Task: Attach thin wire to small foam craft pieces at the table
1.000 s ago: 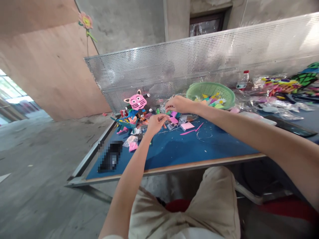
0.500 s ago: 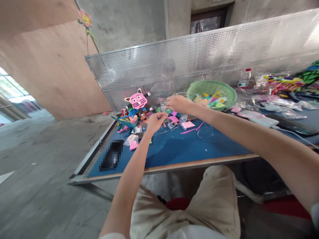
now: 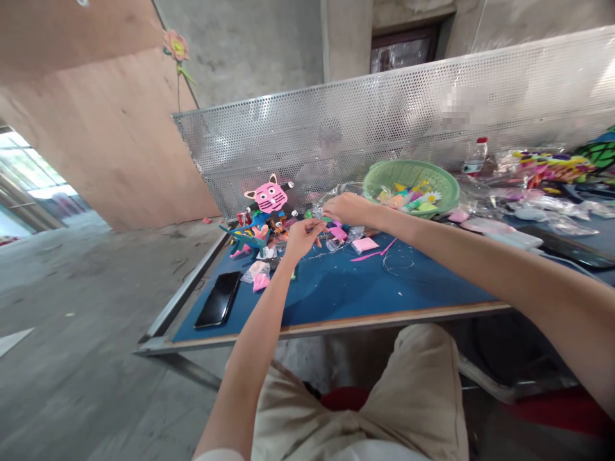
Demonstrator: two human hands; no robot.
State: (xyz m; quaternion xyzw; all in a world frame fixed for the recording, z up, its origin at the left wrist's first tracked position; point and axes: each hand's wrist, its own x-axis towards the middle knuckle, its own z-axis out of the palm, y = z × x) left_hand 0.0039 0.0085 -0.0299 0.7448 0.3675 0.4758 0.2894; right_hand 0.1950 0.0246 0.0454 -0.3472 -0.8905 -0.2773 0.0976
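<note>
My left hand [image 3: 306,236] is over the back part of the blue table [image 3: 336,294], its thumb and fingers pinched together on something too small to make out. Just right of it and slightly farther back, my right hand [image 3: 346,209] has its fingers bent down over the clutter; what they hold, if anything, is hidden. Below and beside the hands lie purple clay [image 3: 338,233], a pink packet [image 3: 365,244] and clear plastic bags. A pink cat-faced figure [image 3: 271,198] stands left of my hands, behind a teal figure [image 3: 253,242].
A green basket [image 3: 444,179] of colourful pieces stands beyond my right forearm. A black phone [image 3: 218,299] lies at the left, a pink tool [image 3: 372,255] near the middle. Behind rises a perforated metal panel [image 3: 269,134]; a bottle [image 3: 475,157] stands right.
The view has shifted slightly, so the table and panel appear a little lower and farther right. Both hands stay close together over the same spot, with little visible change in their grip.
</note>
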